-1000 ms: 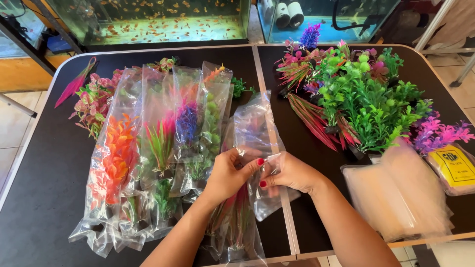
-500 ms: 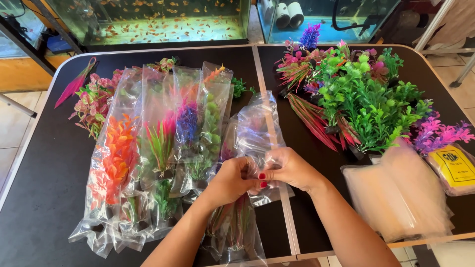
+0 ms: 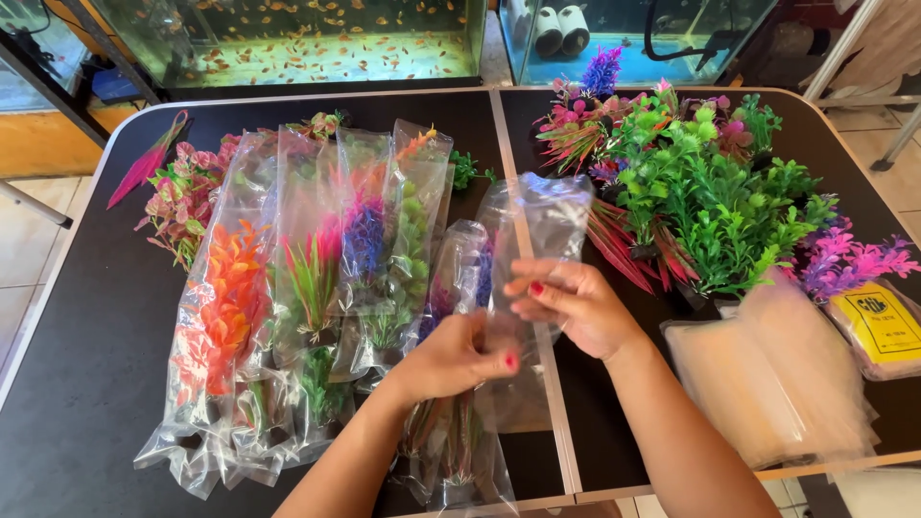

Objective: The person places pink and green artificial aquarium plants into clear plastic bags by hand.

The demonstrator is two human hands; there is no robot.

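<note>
Left hand (image 3: pixel 451 360) and right hand (image 3: pixel 568 305) both pinch empty clear bag (image 3: pixel 532 249), above bagged plants (image 3: pixel 307 288). Risk: thin film slips from fingers, or tears if pulled hard.

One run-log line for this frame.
left hand: grips clear empty plastic sleeve | right hand: pinches same sleeve | below: bagged purple artificial plant | black table
</note>
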